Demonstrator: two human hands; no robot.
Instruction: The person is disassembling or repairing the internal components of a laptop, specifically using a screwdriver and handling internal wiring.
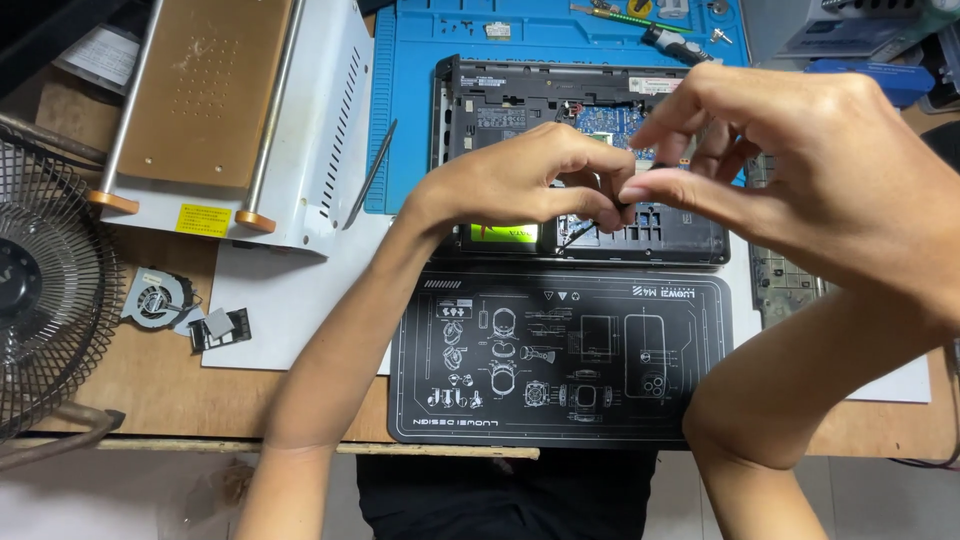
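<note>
An opened black laptop chassis (500,100) lies on a blue repair mat (415,90), its circuit board and a yellow-green label exposed. My left hand (510,185) and my right hand (800,160) hover over the chassis's middle, fingertips meeting. Between them they pinch a small dark part (624,199); what it is I cannot tell. A thin dark cable (575,236) trails down from under my left fingers to the chassis.
A black work mat (560,400) with white diagrams lies in front of the laptop. A white machine with a tan plate (200,90) stands at upper left, a fan grille (40,290) at the left edge. Nearby lie a small cooling fan (155,298), a metal pry tool (372,175) and a screwdriver (672,44).
</note>
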